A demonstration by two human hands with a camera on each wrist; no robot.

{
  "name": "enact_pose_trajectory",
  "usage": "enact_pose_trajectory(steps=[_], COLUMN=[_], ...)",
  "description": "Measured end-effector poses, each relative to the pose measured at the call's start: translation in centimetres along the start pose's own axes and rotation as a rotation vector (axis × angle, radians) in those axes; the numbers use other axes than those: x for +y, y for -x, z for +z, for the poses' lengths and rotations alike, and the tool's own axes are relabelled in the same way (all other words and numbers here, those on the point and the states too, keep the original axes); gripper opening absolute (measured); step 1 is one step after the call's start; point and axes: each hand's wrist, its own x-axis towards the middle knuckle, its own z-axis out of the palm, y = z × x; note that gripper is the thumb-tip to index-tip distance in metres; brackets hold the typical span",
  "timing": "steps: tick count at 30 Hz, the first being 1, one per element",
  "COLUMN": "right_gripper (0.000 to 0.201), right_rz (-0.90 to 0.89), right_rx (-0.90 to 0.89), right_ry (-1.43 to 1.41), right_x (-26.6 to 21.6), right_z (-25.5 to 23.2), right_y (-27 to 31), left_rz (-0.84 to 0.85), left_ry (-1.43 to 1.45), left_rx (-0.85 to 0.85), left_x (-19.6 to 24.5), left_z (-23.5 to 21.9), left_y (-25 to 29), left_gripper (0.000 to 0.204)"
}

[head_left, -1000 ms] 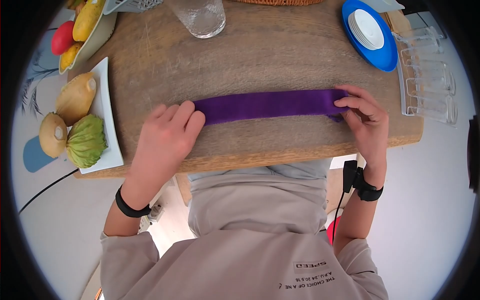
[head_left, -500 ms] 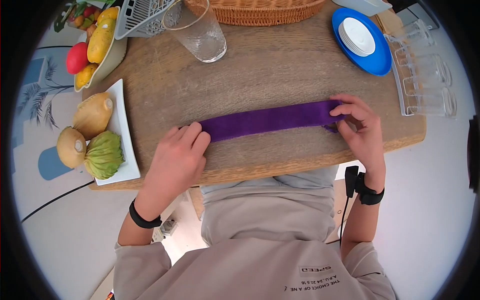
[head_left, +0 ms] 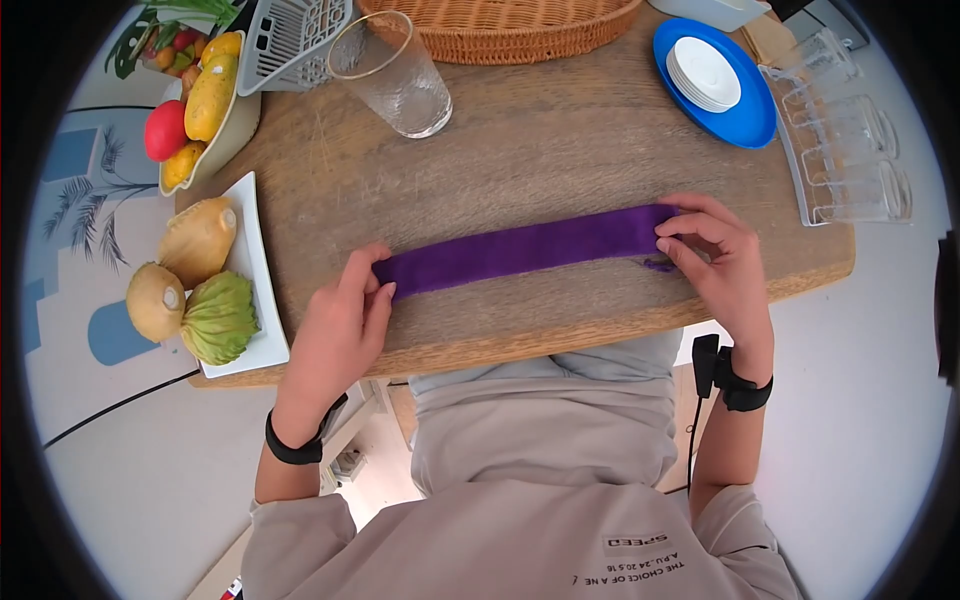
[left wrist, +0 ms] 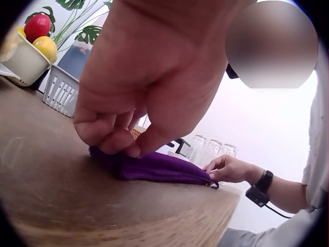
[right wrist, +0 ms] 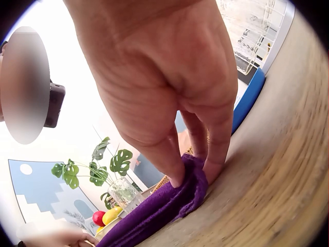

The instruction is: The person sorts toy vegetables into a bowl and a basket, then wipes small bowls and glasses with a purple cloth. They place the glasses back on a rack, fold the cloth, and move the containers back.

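A purple cloth [head_left: 520, 248], folded into a long narrow strip, lies across the wooden table in front of the person. My left hand [head_left: 338, 322] pinches its left end between thumb and fingers. At the other end my right hand [head_left: 722, 262] holds the cloth, thumb on the near side and fingers over the far edge. A thin purple loop [left wrist: 215, 185] sticks out by the right hand in the left wrist view. Seen from the right wrist, the cloth [right wrist: 154, 208] shows a fuzzy surface and stacked layers at the gripped end.
On the left, a white plate [head_left: 268, 335] bears root vegetables and a green one, with a fruit bowl [head_left: 235, 140] beyond. A glass [head_left: 405, 95], grey basket [head_left: 285, 50] and wicker tray [head_left: 520, 45] stand at the back. A blue plate [head_left: 755, 115] and racked glasses [head_left: 860, 190] are right.
The left fingers, bunched over the cloth's left end before, now pinch its corner with the thumb showing. The right hand keeps its hold. The head view has shifted, showing more of the table's back.
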Motion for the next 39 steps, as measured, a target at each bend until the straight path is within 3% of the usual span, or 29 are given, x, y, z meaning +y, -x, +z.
enact_pose_trajectory(steps=[5,14,17,29,32,35,38,39], right_gripper=[0.014,0.026,0.032,0.041,0.041,0.041,0.042,0.042], right_rz=[0.027,-0.005,-0.044,-0.248,-0.26,-0.279,-0.301,-0.309], right_rx=[0.008,0.156,0.217,0.39,0.375,0.368,0.365,0.361], right_ry=[-0.059,-0.11,-0.105,-0.182,-0.188,-0.188,-0.167,-0.181], right_x=[0.5,0.3,-0.7,-2.9,-3.5,-3.6,-3.8,-3.9], right_z=[-0.2,-0.5,-0.8,-0.7,-0.7,-0.6,-0.7,-0.7], right_y=[0.1,-0.4,-0.9,-2.5,-2.7,-3.0,-3.1,-3.1], left_rz=[-0.117,0.025,-0.019,0.235,0.175,0.409,0.498,0.461], left_ry=[-0.132,-0.03,-0.028,-0.246,-0.211,-0.039,0.187,0.229], left_rx=[-0.059,-0.032,-0.105,-0.262,-0.205,-0.095,-0.163,-0.256], left_x=[0.0,0.7,1.8,3.8,5.2,5.6,6.1,6.2], left_z=[-0.9,-0.1,-0.5,-0.6,-1.4,-1.3,-0.1,0.2], left_y=[-0.2,-0.7,-1.4,-4.6,-5.5,-7.1,-9.2,-10.2], left_gripper=[0.028,0.028,0.028,0.03,0.027,0.025,0.033,0.036])
